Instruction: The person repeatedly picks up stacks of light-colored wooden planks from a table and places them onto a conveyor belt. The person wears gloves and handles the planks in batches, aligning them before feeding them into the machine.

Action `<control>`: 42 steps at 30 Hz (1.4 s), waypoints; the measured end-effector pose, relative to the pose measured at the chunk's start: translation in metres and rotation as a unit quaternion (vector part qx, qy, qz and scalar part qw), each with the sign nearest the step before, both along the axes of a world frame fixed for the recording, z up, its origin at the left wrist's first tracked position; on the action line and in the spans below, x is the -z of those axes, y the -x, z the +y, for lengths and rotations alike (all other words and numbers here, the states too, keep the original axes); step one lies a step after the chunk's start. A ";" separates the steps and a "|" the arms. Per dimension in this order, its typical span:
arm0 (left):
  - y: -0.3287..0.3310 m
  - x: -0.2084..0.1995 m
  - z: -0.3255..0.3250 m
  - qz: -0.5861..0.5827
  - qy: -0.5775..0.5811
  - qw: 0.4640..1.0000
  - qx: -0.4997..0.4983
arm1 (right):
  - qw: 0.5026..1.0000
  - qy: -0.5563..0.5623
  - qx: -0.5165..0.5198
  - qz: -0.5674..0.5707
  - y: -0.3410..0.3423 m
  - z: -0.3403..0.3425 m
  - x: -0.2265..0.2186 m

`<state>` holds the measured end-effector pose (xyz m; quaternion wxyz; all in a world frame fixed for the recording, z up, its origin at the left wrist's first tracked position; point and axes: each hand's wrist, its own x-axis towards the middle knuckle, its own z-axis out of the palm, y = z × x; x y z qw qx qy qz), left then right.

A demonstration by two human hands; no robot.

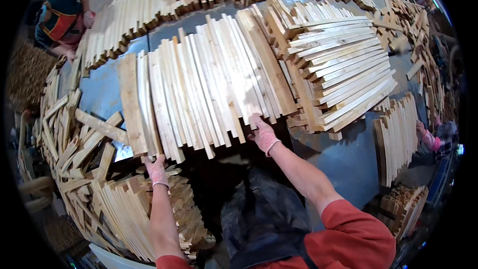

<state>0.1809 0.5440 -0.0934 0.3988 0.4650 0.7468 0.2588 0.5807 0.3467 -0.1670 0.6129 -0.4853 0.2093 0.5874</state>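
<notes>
Wooden strips [204,84] lie on the blue table [103,85], fingers [255,120] touching near ends

The left arm [163,214] is pointing forward; the right arm [304,175] is slanting forward and inward. The gloved left hand [157,170] and right hand [265,136] are keeping fingers [255,120] partly curled.

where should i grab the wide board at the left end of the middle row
Probably its near end, from the person's side: the wide board points that end toward the left hand. Strips crowd its right edge, and loose pieces lie by its lower left.
</notes>
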 end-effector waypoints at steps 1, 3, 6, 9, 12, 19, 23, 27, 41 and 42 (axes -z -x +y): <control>-0.011 -0.019 0.001 -0.002 0.041 0.999 0.012 | 1.000 0.006 0.008 -0.014 0.003 0.001 0.004; 0.009 -0.003 0.004 -0.043 0.028 0.997 0.060 | 0.999 -0.005 0.007 -0.039 0.009 0.014 0.003; 0.013 0.012 -0.006 -0.087 0.038 0.994 0.062 | 0.999 0.030 0.021 0.002 0.004 0.013 -0.007; -0.001 -0.019 0.016 0.012 0.148 0.980 0.130 | 0.999 0.032 0.034 0.001 0.007 0.005 -0.014; -0.031 -0.015 0.017 -0.068 0.082 0.986 0.131 | 0.995 0.061 0.081 -0.018 0.011 0.011 -0.031; -0.054 -0.030 0.007 -0.101 0.071 0.986 0.113 | 0.990 0.080 0.065 -0.092 0.011 0.000 -0.040; -0.032 -0.034 -0.042 -0.078 0.098 0.986 0.110 | 0.992 0.040 0.085 -0.086 0.041 -0.052 -0.042; -0.001 -0.028 -0.080 -0.066 0.135 0.984 0.096 | 0.998 0.000 0.053 -0.044 0.049 -0.115 -0.039; -0.054 -0.041 -0.020 -0.219 0.253 0.941 0.060 | 0.982 0.059 -0.177 -0.032 -0.068 -0.051 -0.045; -0.055 -0.048 -0.022 -0.226 0.252 0.939 0.064 | 0.984 0.035 -0.174 -0.032 -0.070 -0.056 -0.044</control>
